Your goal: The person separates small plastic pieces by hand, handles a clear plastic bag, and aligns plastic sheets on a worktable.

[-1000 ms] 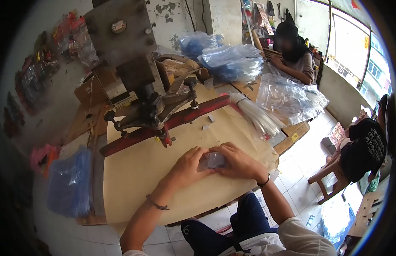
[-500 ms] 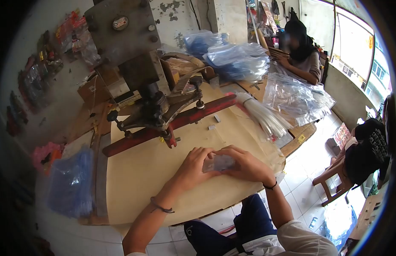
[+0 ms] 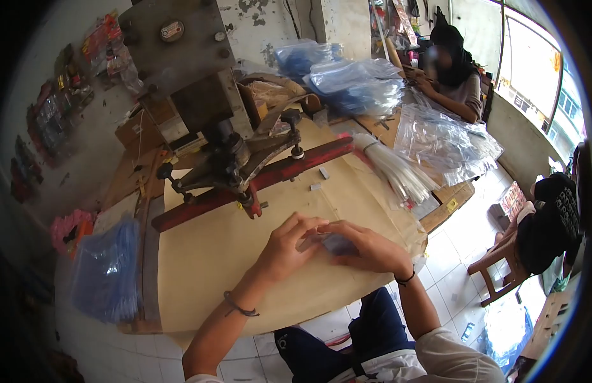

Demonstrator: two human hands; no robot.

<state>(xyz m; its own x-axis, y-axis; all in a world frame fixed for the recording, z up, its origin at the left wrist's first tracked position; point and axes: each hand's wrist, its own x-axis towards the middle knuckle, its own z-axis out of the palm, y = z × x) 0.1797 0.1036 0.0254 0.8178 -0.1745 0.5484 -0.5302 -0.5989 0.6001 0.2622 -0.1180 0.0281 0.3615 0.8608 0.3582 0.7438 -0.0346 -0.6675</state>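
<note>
A small, clear plastic piece with a bluish tint is held between my two hands over the brown paper sheet. My right hand curls round its right side, thumb below and fingers above. My left hand is bent round the left end, its fingertips meeting those of the right hand at the top. Much of the piece is hidden behind the fingers. Beyond my hands stands a press with a long red bar; two small grey metal blocks lie on the paper near it.
Blue plastic sleeves are stacked at the left. A bundle of clear strips and clear plastic bags lie to the right, with more bags behind. A person sits at the back right. A wooden stool stands on the floor.
My hands have moved slightly away from my body, and their fingers have shifted round the plastic piece. Less of the piece shows now. The press bar looks unmoved on the table.
</note>
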